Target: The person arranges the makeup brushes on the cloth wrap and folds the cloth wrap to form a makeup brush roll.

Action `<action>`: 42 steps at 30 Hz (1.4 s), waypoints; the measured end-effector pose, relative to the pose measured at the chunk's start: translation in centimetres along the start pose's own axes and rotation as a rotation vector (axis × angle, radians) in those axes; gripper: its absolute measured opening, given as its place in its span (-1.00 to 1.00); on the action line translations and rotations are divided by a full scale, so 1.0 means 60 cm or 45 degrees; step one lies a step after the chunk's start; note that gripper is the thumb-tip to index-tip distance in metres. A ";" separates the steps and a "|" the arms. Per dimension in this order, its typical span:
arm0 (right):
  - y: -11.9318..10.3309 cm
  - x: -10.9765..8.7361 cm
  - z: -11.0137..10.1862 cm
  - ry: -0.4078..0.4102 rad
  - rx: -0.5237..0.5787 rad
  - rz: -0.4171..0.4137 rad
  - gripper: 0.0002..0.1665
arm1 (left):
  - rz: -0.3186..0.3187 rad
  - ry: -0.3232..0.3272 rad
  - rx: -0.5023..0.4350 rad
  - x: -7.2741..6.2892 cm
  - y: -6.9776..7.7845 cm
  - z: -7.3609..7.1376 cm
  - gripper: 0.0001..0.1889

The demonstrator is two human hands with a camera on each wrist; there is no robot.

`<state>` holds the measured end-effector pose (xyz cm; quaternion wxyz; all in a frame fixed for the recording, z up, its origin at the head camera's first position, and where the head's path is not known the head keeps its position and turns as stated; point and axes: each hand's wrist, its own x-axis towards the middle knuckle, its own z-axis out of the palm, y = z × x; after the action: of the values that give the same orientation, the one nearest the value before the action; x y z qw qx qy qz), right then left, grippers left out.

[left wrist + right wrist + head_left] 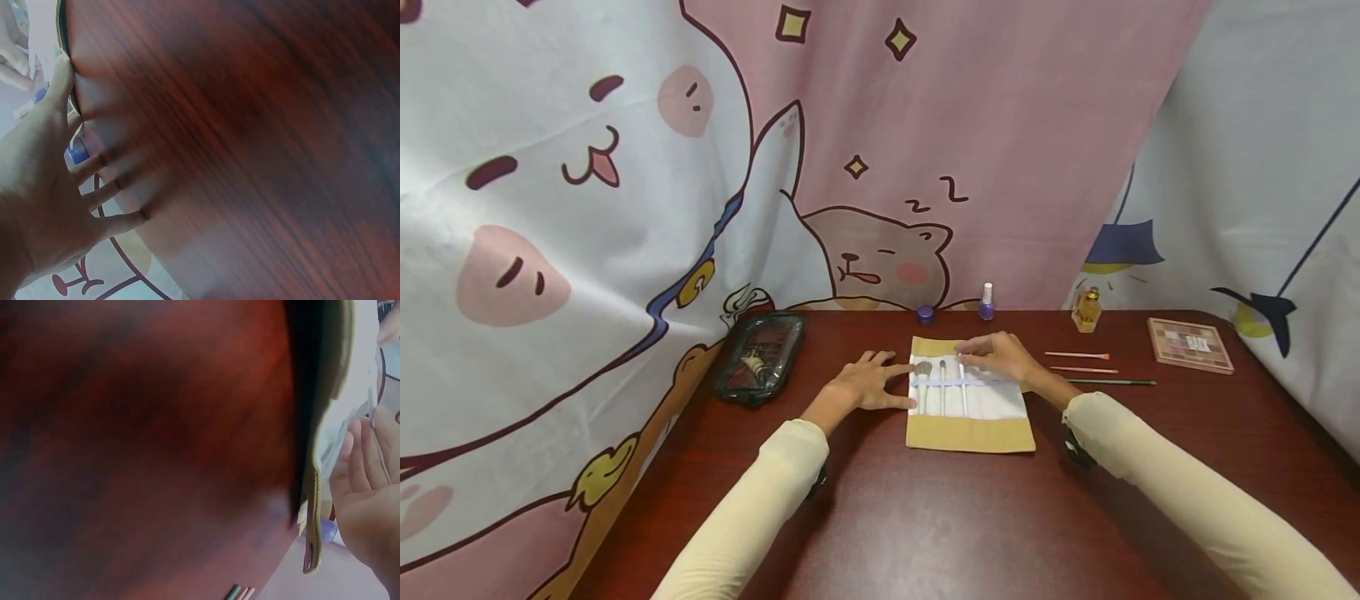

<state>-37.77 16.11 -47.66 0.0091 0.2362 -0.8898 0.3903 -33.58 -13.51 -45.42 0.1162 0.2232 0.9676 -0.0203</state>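
A yellow-and-white fabric brush roll [970, 434] lies spread out on the table. In its slots stand a fluffy makeup brush [923, 375] and a smaller makeup brush [942, 383], with a thin makeup brush [964, 396] to their right. My right hand [1000, 357] pinches the thin brush near its upper end, over the roll's far part. My left hand [867, 383] rests with fingers spread at the roll's left edge. In the left wrist view, the thumb [61, 78] of that hand touches the edge and its other fingertips reach the tabletop.
Three slim brushes, one a green brush [1112, 382], lie right of the roll. Behind are a purple-lidded jar [925, 315], a nail polish bottle [987, 304] and a perfume bottle [1086, 312]. An eyeshadow palette [1190, 345] lies far right; a black tray [760, 358] sits left.
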 end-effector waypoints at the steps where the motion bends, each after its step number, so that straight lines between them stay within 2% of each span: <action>1: 0.000 -0.003 0.001 -0.002 -0.001 -0.002 -0.67 | 0.003 0.002 0.001 0.000 0.000 0.000 -0.13; 7: 0.002 -0.019 0.006 -0.015 -0.016 -0.036 -0.70 | 0.001 0.001 -0.007 -0.004 0.003 -0.004 -0.13; 16: 0.003 -0.036 0.014 -0.005 0.005 -0.157 -0.79 | 0.010 0.001 -0.009 -0.008 0.003 -0.004 -0.13; 25: 0.001 -0.043 0.014 0.003 0.012 -0.152 -0.79 | 0.017 0.010 -0.013 -0.008 0.004 -0.002 -0.14; 30: -0.001 -0.048 0.004 0.026 -0.026 -0.180 -0.77 | 0.023 0.016 -0.011 -0.008 0.004 -0.002 -0.14; 38: 0.007 -0.061 -0.029 0.010 -0.079 -0.144 -0.73 | 0.024 0.010 -0.006 -0.009 0.006 -0.003 -0.14; 42: 0.013 -0.071 -0.049 0.034 -0.091 -0.126 -0.73 | 0.021 0.016 -0.007 -0.008 0.005 -0.001 -0.12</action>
<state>-34.80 20.38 -47.03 0.0486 0.2743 -0.8902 0.3604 -33.05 -13.41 -45.23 0.1108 0.2309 0.9665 -0.0152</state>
